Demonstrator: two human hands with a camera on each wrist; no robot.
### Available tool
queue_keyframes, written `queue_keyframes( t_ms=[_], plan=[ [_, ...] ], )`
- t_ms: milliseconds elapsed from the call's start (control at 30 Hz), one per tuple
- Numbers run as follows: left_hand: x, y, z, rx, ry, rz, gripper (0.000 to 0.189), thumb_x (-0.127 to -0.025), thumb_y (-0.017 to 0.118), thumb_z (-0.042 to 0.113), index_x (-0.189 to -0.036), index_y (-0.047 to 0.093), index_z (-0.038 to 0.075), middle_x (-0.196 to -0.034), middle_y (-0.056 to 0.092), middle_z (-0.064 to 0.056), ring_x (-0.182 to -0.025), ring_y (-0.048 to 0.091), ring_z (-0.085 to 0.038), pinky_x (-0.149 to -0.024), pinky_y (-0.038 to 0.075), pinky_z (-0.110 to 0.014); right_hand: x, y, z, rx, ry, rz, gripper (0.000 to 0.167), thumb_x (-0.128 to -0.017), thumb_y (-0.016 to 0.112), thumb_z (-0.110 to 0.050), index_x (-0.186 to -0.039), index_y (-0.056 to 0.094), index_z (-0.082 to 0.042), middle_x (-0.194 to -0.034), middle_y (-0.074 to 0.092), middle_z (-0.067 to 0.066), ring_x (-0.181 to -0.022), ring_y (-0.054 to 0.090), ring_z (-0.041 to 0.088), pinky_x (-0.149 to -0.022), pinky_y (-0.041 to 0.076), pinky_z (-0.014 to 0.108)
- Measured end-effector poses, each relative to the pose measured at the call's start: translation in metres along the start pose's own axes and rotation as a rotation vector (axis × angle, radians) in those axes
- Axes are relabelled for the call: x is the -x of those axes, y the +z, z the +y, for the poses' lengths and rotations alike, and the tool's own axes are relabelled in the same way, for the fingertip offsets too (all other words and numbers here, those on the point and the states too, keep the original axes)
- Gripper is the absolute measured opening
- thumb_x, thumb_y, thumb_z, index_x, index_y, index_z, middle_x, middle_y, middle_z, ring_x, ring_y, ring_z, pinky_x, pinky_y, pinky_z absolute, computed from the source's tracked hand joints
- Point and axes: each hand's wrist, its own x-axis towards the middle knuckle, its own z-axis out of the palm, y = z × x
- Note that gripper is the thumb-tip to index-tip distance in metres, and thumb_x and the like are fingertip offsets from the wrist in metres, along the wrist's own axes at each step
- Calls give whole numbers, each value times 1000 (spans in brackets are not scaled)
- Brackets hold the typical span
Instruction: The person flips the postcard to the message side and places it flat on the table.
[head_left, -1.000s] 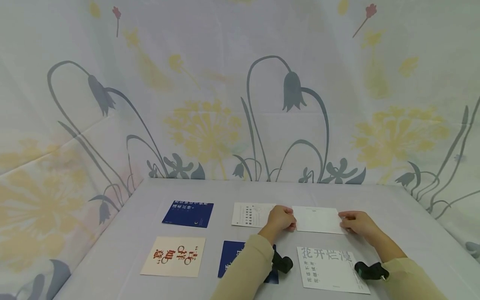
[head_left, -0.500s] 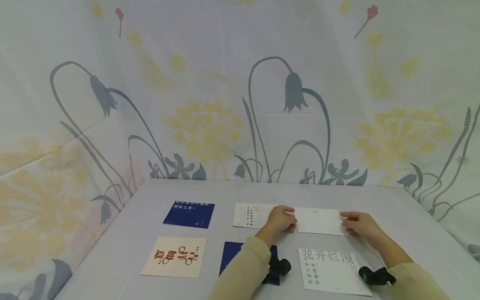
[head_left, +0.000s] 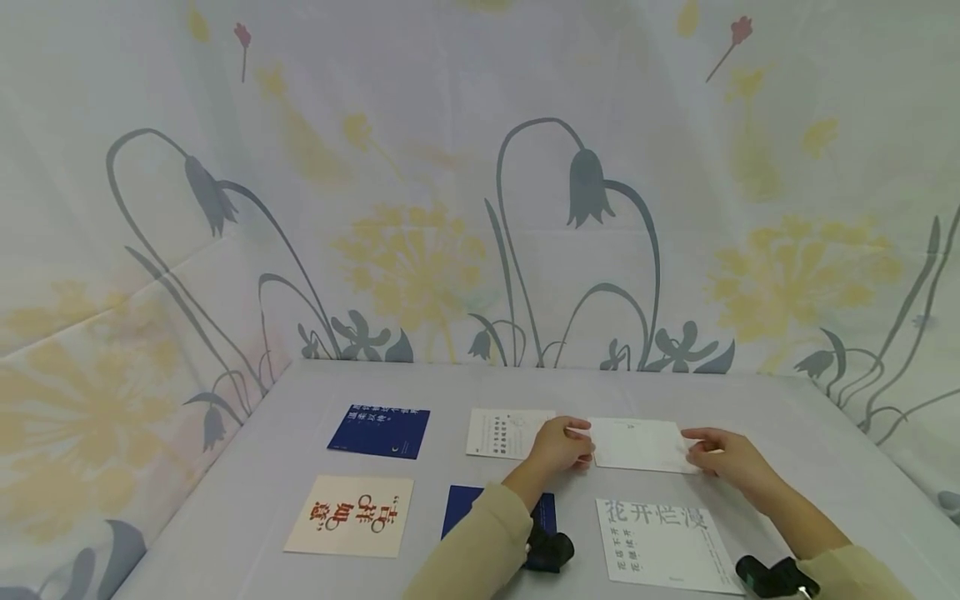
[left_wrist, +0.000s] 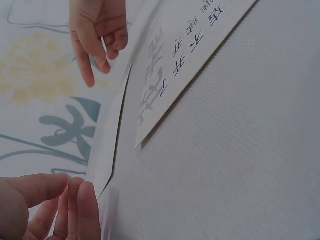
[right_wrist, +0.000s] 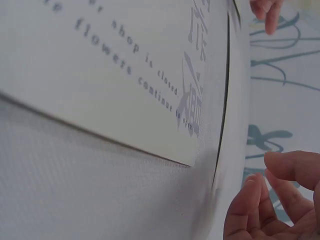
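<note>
In the head view, a nearly blank white card [head_left: 637,445] lies flat at the back right of the table. Beside its left edge is my left hand [head_left: 558,445]; my right hand [head_left: 731,463] is at its right edge. Both wrist views show loosely bent fingers with no card pinched between them. The left fingertips [left_wrist: 89,192] are close to the card's corner; whether they touch it, I cannot tell. A white card with small dark print [head_left: 498,433] is partly behind my left hand. Nearer me lies a white card with large grey characters [head_left: 663,546].
Further left are a dark blue card [head_left: 381,432] and a cream card with red characters [head_left: 351,517]. Another blue card [head_left: 459,502] is partly covered by my left sleeve [head_left: 480,542]. Floral fabric [head_left: 435,150] hangs behind the pale tabletop [head_left: 247,500]. Black devices sit at both wrists.
Both wrists have drawn slightly back toward me, the right one also outward. The white card stays between the hands. The head view has shifted a little.
</note>
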Motion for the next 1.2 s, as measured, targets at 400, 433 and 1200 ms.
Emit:
queue_keyframes(
  t_ms=[400,433,1200],
  plan=[
    [18,-4,-4,38,56,-28,26,-81,67,-4,-104,64,4,-77,58,-1,-64,61,-13,-57,54,-26,16,3,-4,27,2,7,49,-87,64,-11,-127,46,11,-95,55,9,-80,52,19,-63,50,28],
    [20,-4,-4,40,64,-34,25,-80,68,-4,-104,64,4,-77,58,-1,-63,61,-13,-57,54,-26,18,3,-4,26,-1,6,49,-86,64,-11,-127,47,11,-95,56,9,-80,52,19,-63,50,28],
    [54,-13,-10,-116,206,-96,26,-79,73,4,-102,65,13,-80,58,7,-60,57,-9,-52,49,-23,53,14,-7,82,12,-4,44,-83,69,-14,-119,53,4,-96,57,6,-79,54,18,-63,48,28]
  ],
)
